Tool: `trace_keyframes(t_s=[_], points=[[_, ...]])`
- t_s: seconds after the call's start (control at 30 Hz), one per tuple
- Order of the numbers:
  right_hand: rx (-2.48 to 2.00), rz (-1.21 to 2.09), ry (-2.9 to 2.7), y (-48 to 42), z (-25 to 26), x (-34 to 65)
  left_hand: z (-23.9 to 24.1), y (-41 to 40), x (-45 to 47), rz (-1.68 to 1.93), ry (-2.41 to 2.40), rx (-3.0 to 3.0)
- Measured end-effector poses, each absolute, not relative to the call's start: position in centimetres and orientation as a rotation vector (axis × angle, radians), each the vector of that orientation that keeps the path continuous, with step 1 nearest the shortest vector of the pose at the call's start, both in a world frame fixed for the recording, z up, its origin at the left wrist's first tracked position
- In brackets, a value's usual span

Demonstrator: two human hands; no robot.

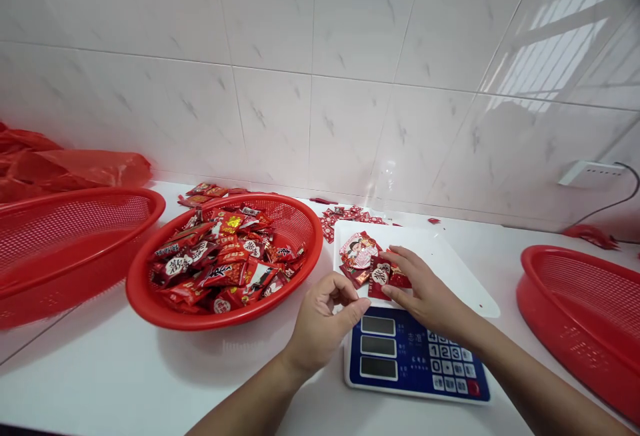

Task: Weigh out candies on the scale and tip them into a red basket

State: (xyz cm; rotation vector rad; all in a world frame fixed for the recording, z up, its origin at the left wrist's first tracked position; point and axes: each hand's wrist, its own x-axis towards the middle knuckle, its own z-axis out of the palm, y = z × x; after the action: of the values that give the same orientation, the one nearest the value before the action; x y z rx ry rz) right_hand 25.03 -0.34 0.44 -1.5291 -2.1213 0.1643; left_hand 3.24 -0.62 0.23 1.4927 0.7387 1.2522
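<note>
My right hand point(420, 286) is over the white weighing tray point(455, 256), its thumb and fingers closed around a dark red wrapped candy packet point(381, 272) with a pale round emblem. Beside that packet, a red and pink packet with a cartoon figure point(359, 251) lies on the tray. My left hand point(325, 319) hovers at the tray's near left corner, fingers curled and thumb brought to the index finger; I see nothing in it. Below both hands is the scale's blue panel point(415, 356), with three dark displays and a keypad partly covered by my right forearm.
A red basket point(175, 319) full of candy packets point(220, 266) stands left of the scale. Other red baskets point(100, 249) are at the far left and far right. Loose packets point(345, 216) lie along the tiled wall point(275, 123); a red plastic bag point(75, 168) sits back left.
</note>
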Motion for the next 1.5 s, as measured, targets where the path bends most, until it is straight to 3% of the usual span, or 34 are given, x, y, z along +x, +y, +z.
trace_keyframes(t_s=[0.33,0.47,0.67,1.07,1.5], points=[[-1.299,0.193,-2.017,-1.5,2.4,23.0,0.2,-1.0,3.0,1.294,0.767,1.609],[-1.009,0.597,-2.046,-5.6,5.2,21.7,0.6,-1.6,2.4,1.173,0.648,1.694],[-1.089,0.893,-2.052,-7.6,6.2,20.6,1.5,-2.4,2.0,0.863,0.459,1.625],[-1.188,0.781,-2.19,-7.9,7.3,19.7,2.3,-2.2,2.2,0.699,0.446,1.713],[-1.196,0.2,-2.514,-7.5,6.9,20.1,1.7,-1.4,2.8,0.638,0.471,2.015]])
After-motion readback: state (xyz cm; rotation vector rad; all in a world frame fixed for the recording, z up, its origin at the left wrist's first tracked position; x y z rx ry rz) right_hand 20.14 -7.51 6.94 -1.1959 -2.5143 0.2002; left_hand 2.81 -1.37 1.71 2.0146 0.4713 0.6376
